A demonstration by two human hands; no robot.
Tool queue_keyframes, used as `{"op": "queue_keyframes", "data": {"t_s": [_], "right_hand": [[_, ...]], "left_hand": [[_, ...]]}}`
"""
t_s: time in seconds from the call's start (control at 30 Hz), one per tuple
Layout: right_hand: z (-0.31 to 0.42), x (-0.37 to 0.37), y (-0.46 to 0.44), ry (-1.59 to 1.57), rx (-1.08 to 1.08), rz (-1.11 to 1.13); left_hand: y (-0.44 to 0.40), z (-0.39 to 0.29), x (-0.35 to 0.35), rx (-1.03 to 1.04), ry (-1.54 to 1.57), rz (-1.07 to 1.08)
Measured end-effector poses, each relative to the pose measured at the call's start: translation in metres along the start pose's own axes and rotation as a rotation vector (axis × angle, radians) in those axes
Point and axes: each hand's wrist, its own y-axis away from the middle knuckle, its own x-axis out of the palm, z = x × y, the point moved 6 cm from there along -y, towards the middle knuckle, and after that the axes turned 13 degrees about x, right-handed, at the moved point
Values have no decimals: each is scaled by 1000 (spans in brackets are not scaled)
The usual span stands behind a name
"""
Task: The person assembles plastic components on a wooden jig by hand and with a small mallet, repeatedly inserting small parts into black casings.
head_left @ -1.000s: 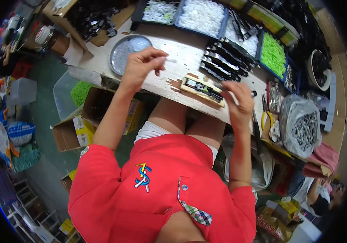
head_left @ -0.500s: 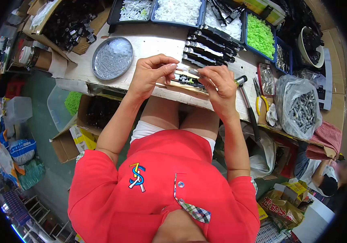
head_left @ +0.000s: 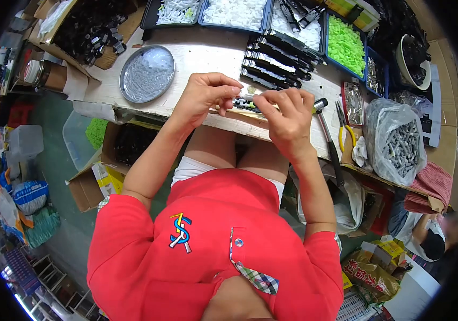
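My left hand (head_left: 206, 99) is closed in a pinch, thumb and forefinger meeting above the table's front edge; whatever is between them is too small to make out. Close beside it, my right hand (head_left: 288, 115) pinches a small grey piece (head_left: 248, 97) between thumb and fingers. Just beneath the fingertips lies a narrow black assembly (head_left: 251, 108) with white and green bits, partly covered by my hands. Behind them, several long black strips (head_left: 274, 64) lie in a row. To the left stands a round metal dish (head_left: 148, 75) of greyish, grease-like stuff.
Trays of white parts (head_left: 234, 13) and green parts (head_left: 345, 45) line the back. At right lie a hammer (head_left: 329, 139), yellow-handled pliers (head_left: 345, 128) and a plastic bag of grey parts (head_left: 397, 144). A box of black parts (head_left: 98, 40) stands back left.
My right hand has shifted a little left, its fingers now nearer the left fingertips, and it has rolled so more of its back shows. My left hand has moved slightly right.
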Motion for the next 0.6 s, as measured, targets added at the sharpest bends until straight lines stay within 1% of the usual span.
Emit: {"op": "queue_keyframes", "data": {"t_s": [0.07, 0.1, 0.17, 0.23, 0.3, 0.33, 0.4, 0.43, 0.47, 0.5, 0.53, 0.6], "right_hand": [[4, 1, 2, 6, -34, -1], [7, 2, 3, 16, -67, -7], [4, 4, 5, 12, -67, -14], [-7, 6, 8, -89, -18, 12], [-24, 4, 10, -212, 179, 77], [-35, 3, 14, -297, 287, 95], [-54, 6, 22, -444, 488, 224], [-61, 9, 28, -531, 570, 267], [-64, 10, 31, -501, 601, 297], [-65, 10, 33, -499, 607, 297], [-68, 13, 36, -493, 635, 311], [-71, 16, 39, -488, 663, 326]], "left_hand": [[0, 7, 1, -88, 46, 13], [-2, 9, 1, -89, 47, 14], [-2, 16, 2, -162, 95, 42], [1, 12, 6, -164, 115, 46], [5, 13, 8, -168, 136, 50], [4, 10, 4, -52, 7, 12], [7, 4, 4, 170, -220, -66], [6, -2, 4, 439, -552, 14], [10, -5, 9, 711, -882, 100], [11, 4, 10, 597, -874, 74], [11, 9, 14, 595, -871, 78], [15, 11, 24, 762, -1104, 53]]}}
